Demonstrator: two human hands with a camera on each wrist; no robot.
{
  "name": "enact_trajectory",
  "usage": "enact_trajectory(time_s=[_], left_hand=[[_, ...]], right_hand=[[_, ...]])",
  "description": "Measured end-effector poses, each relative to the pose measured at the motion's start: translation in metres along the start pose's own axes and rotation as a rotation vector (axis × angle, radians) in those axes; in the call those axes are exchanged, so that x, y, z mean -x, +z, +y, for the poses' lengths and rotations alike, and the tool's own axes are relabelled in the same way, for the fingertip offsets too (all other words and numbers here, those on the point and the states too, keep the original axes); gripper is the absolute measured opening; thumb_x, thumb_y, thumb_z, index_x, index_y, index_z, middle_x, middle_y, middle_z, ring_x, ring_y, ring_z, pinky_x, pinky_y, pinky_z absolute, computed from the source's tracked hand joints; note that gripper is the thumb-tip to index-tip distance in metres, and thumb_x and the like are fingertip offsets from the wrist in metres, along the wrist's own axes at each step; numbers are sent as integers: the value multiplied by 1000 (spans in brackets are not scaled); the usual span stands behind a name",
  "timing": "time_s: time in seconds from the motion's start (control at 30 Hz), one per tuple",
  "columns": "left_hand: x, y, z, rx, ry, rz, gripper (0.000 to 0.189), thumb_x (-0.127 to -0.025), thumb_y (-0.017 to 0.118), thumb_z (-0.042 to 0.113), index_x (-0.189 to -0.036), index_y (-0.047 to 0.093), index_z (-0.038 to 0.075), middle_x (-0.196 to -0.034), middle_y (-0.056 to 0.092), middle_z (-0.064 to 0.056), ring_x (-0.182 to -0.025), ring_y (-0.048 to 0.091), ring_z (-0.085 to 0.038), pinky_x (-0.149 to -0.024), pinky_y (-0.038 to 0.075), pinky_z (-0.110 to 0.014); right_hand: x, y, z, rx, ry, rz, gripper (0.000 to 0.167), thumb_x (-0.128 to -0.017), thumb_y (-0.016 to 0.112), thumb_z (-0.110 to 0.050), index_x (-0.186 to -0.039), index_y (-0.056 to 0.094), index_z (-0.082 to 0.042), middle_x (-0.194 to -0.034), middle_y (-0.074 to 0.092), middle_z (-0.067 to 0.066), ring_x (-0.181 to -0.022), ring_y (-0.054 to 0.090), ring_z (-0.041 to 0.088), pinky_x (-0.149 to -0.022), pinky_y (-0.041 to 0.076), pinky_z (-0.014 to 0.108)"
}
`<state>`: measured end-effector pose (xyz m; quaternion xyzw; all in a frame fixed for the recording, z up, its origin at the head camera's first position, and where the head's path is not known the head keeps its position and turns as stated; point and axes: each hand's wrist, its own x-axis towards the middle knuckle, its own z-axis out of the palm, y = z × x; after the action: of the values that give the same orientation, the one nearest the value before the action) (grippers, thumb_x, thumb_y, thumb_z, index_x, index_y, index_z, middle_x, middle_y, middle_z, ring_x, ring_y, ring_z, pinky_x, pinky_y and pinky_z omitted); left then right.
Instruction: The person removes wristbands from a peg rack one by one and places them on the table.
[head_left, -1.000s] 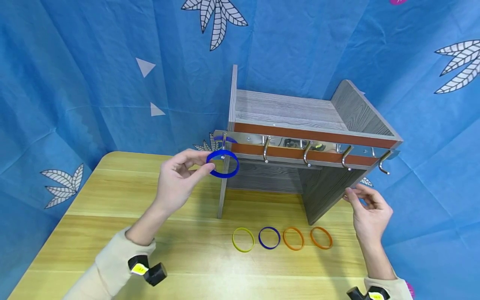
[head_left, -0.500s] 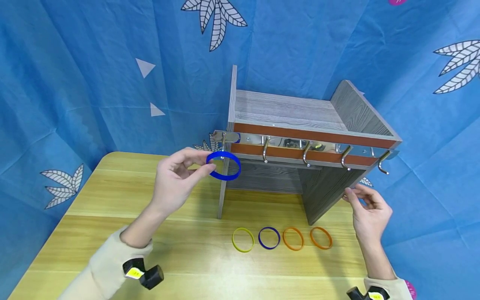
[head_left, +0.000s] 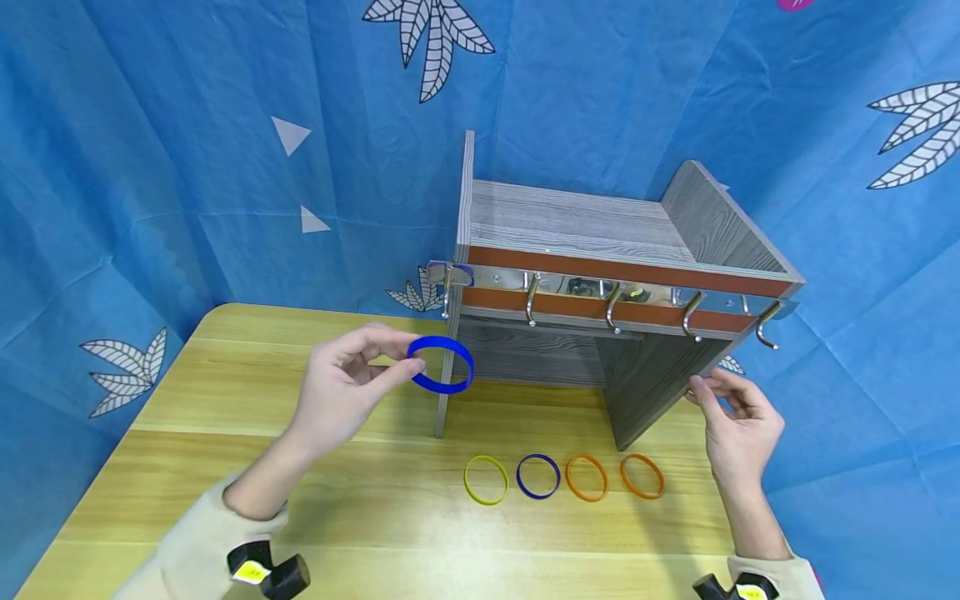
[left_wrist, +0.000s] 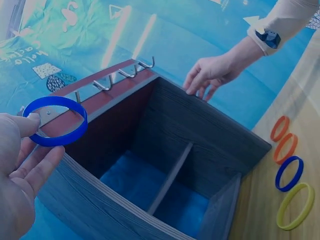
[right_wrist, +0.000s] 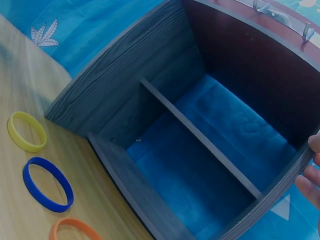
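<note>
My left hand (head_left: 341,387) pinches a blue wristband (head_left: 444,388) between thumb and fingers, in front of the left side panel. In the left wrist view the band is a ring held almost level. It hangs below the leftmost metal hook (head_left: 447,292) of a grey wood-grain shelf unit (head_left: 570,217), apart from it. My right hand (head_left: 738,429) grips the edge of the unit's right side panel (head_left: 667,383), thumb on one face and fingers on the other; in the right wrist view only its fingertips (right_wrist: 311,177) show.
On the wooden table (head_left: 225,392) lie a yellow wristband (head_left: 487,503), another blue wristband (head_left: 538,497) and two orange ones in a row before the unit. Several hooks stick out from a shiny metal strip (head_left: 510,279) along its front. A blue patterned cloth (head_left: 225,150) hangs behind.
My left hand has drawn down and slightly back from the leftmost hook with the blue wristband still pinched. The right hand and the shelf unit have stayed put.
</note>
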<state>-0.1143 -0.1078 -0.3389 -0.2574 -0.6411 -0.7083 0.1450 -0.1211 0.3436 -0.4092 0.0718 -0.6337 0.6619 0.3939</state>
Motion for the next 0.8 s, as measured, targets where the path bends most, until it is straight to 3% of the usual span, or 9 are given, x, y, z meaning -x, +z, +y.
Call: enact_trajectory(time_s=[0.4,0.8], left_hand=[[21,-7,-13,-37,-126,-67,19,-91,74,-12,-109,70,-15,-102,77,12,-90,75,-6,-77,69,-24],[42,-10,-42,-55,-225,-141,18,-92,74,-8,-110,71,-11,-102,77,16,-90,74,-3,-76,70,-30]], right_hand=[[0,-1,-2,20,21,0,22,-89,72,17,-111,70,20,-84,77,0,-70,73,9,-69,66,21],[0,-1,-2,-18,25,1,23,-88,71,20,-110,68,23,-83,77,2,-69,73,11,-68,67,21]])
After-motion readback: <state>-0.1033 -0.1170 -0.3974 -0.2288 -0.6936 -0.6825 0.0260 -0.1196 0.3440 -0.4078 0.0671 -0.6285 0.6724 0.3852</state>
